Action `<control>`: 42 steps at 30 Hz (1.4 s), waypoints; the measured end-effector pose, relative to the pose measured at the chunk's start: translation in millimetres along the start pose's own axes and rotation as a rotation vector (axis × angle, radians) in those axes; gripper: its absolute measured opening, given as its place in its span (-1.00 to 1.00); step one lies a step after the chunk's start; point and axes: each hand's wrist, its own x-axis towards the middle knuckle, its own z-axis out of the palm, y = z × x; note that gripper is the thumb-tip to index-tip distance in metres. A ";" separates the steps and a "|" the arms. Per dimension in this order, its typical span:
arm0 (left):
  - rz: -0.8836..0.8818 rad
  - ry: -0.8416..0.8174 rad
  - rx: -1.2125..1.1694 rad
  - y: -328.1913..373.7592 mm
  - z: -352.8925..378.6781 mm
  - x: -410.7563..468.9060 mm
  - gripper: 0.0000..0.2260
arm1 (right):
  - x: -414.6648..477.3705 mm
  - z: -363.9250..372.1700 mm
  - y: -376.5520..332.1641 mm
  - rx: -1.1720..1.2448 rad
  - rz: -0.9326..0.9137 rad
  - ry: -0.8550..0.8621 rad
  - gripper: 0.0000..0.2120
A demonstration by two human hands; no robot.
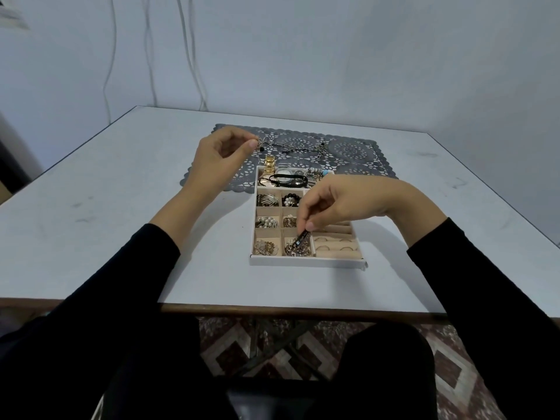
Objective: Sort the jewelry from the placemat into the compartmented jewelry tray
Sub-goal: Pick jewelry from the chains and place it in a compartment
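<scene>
Left grip (221, 159) pinches one end of a chain (291, 148) btwn thumb & forefinger; the rest lies across the placemat (348, 150), prob. to lift it untangled. Right grip (339, 204) pinches a dark piece (303, 240) at the tray (306, 262)'s front-middle compartment, among similar chains.

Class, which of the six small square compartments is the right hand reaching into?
The nearest-row compartment, second from left; the right hand pinches a dark piece over it.
</scene>
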 end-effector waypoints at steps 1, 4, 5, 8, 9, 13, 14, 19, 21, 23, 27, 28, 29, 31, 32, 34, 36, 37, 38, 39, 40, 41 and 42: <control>-0.001 -0.001 -0.001 -0.4 -0.1 0.1 -0.95 | 1.7 1.9 -2.0 -0.033 0.008 -0.002 -0.86; 0.003 -0.010 -0.005 -1.5 -0.4 0.5 -0.96 | 4.9 6.9 -6.0 -0.109 0.020 -0.001 -0.86; 0.004 -0.012 -0.005 -1.7 -0.5 0.5 -0.96 | 5.3 7.9 -7.0 -0.125 0.023 0.003 -0.86; 0.006 -0.012 -0.001 -2.0 -0.6 0.5 -0.94 | 6.1 9.1 -9.9 -0.159 0.029 0.016 -0.86; 0.004 -0.012 -0.001 -1.9 -0.4 0.5 -0.94 | 6.6 9.6 -10.8 -0.174 0.032 0.022 -0.86; 0.003 -0.021 -0.007 -0.7 0.7 -0.2 -0.93 | 8.2 11.9 -13.7 -0.219 0.039 0.066 -0.86; 0.003 -0.023 -0.012 -0.9 0.8 -0.4 -0.93 | 8.2 12.4 -13.9 -0.219 0.041 0.078 -0.86; 0.004 -0.036 -0.007 -1.2 0.7 -1.2 -0.92 | 6.1 16.6 -13.0 -0.208 0.040 0.170 -0.86; -0.002 -0.038 -0.012 -1.2 0.6 -1.3 -0.92 | 5.7 19.5 -12.8 -0.211 0.032 0.203 -0.86; -0.005 -0.041 -0.008 -1.2 1.1 -1.9 -0.93 | 5.2 22.7 -12.2 -0.214 0.025 0.238 -0.86; -0.004 -0.051 0.002 0.4 1.4 -4.9 -0.94 | 0.8 26.6 -8.7 -0.160 0.003 0.283 -0.87; -0.005 -0.054 0.006 1.0 1.2 -5.9 -0.95 | -1.4 27.0 -6.6 -0.115 -0.011 0.294 -0.86; -0.006 -0.057 0.008 1.6 1.0 -6.9 -0.95 | -3.7 27.3 -4.1 -0.055 -0.028 0.310 -0.85; -0.004 -0.067 0.007 2.3 0.6 -8.9 -0.95 | -8.7 27.7 2.9 0.075 -0.057 0.380 -0.82; -0.001 -0.071 0.007 2.6 0.5 -9.9 -0.95 | -11.0 27.8 7.7 0.124 -0.064 0.433 -0.81; 0.005 -0.078 0.009 3.7 0.4 -11.5 -0.95 | -14.8 28.7 19.3 0.163 -0.060 0.564 -0.81; 0.004 -0.082 0.010 4.6 0.0 -13.3 -0.95 | -17.7 29.4 32.6 0.198 -0.029 0.708 -0.81; 0.003 -0.085 0.010 4.9 -0.1 -14.3 -0.95 | -18.9 29.3 39.7 0.232 -0.004 0.783 -0.81; 0.000 -0.087 0.009 5.0 -0.5 -15.3 -0.95 | -20.0 29.1 47.8 0.249 0.027 0.861 -0.82; -0.001 -0.090 0.007 5.4 -0.5 -16.4 -0.95 | -21.3 28.3 55.8 0.237 0.060 0.938 -0.82; -0.001 -0.092 0.004 5.7 -0.5 -17.8 -0.95 | -22.2 27.8 64.5 0.206 0.099 1.002 -0.83; -0.002 -0.096 0.001 6.2 -0.6 -19.3 -0.94 | -23.0 27.5 71.7 0.169 0.143 1.043 -0.83; -0.002 -0.103 0.000 6.8 -0.6 -20.8 -0.93 | -23.7 27.8 76.8 0.128 0.194 1.064 -0.83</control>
